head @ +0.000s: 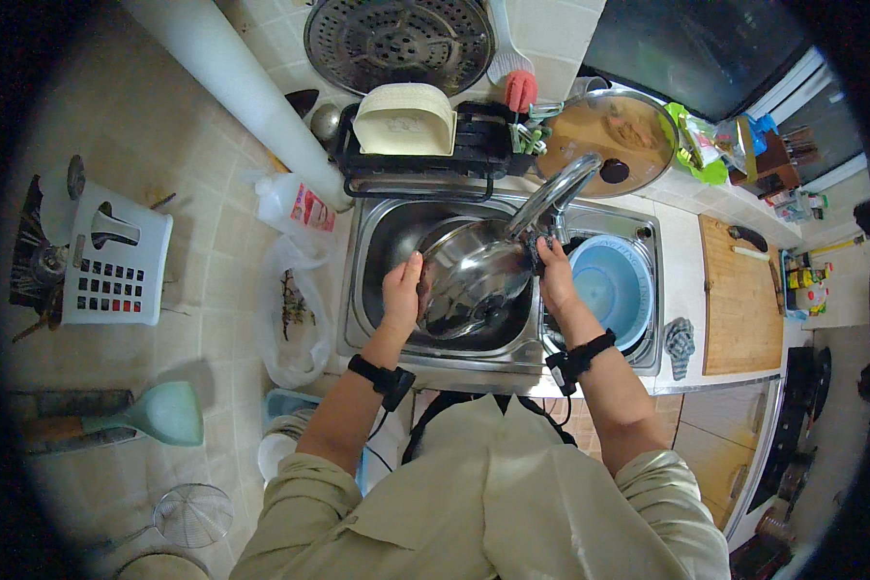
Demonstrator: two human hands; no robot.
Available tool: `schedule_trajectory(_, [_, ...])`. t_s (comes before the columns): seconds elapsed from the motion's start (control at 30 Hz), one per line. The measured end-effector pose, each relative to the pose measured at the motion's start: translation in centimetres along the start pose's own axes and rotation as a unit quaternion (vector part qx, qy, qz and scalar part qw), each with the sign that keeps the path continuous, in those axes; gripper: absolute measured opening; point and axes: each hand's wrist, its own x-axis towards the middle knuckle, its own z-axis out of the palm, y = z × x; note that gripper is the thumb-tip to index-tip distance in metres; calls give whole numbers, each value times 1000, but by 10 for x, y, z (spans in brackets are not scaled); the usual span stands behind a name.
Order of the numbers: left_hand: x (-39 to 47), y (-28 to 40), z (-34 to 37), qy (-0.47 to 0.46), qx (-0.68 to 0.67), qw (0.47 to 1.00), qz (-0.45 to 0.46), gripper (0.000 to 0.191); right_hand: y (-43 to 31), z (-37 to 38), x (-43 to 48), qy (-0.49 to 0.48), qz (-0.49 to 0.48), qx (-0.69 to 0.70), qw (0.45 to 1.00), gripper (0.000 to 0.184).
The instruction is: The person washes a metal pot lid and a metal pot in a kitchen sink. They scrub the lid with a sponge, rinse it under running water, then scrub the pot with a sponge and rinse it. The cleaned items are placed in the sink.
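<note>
A shiny round stainless steel vessel point(471, 275), perhaps a wok or bowl, is tilted between my hands over the left sink basin point(377, 254). My left hand point(402, 290) grips its left edge, thumb up. At its right side, my right hand point(555, 274) holds a dark scrubbing pad point(535, 250) against the rim. Directly above that side hangs the chrome faucet point(554, 192); I cannot tell whether water runs. Another metal rim point(442, 226) shows behind the vessel. A light blue plastic basin point(612, 290) sits in the right sink compartment.
Behind the sink stand a black dish rack point(482, 145) with a cream container point(404, 119) and a glass lid point(602, 138). Left lie a plastic bag point(297, 348) and a jug point(293, 203). To the right are a cloth point(679, 348) and a cutting board point(739, 304) with a knife.
</note>
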Motion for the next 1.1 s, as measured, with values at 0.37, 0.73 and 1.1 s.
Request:
schedule_trajectory(0.37, [30, -36, -33, -14, -264, 953, -147, 47, -8, -2, 0, -24, 63, -40, 997, 38])
schedule_trajectory(0.73, [53, -75, -21, 48, -239, 925, -291, 48, -37, -20, -16, -59, 136, -40, 988, 27])
schedule_trajectory(1.1, [51, -94, 17, 59, 59, 978, -193, 45, -36, -26, 10, 41, 127, 45, 990, 18])
